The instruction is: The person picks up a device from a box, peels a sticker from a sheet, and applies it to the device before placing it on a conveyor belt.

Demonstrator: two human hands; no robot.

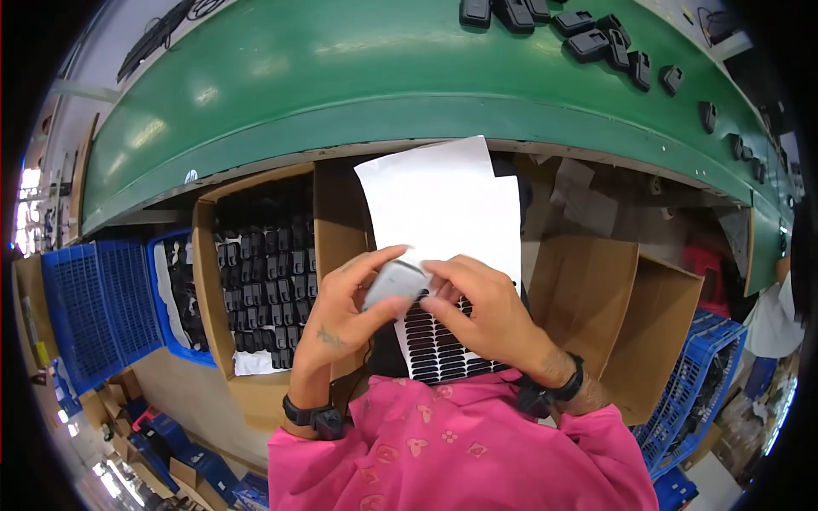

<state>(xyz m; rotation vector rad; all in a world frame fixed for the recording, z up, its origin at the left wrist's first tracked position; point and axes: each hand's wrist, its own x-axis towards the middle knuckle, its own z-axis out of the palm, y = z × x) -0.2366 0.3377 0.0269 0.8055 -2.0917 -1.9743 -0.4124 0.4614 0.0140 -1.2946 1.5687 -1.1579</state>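
Note:
A small grey, box-shaped plastic device (394, 285), slightly blurred, is gripped between the thumb and fingers of my left hand (336, 298). My right hand (486, 311) has its thumb and fingers bent together against the device's right edge. Whatever they pinch there, if anything, is too small or hidden to name. Below both hands lies a sheet of black oval stickers (430, 341) in rows on white backing, over my lap. White paper sheets (439, 200) extend beyond it toward the bench, and my fingers cover part of the stickers.
To the left, a cardboard box (204, 289) holds rows of black devices (268, 281). Blue crates (102, 294) stand farther left. An open cardboard box (579, 281) and another blue crate (690, 383) are at right. Across the front, a green bench (341, 77) carries scattered black devices (588, 44).

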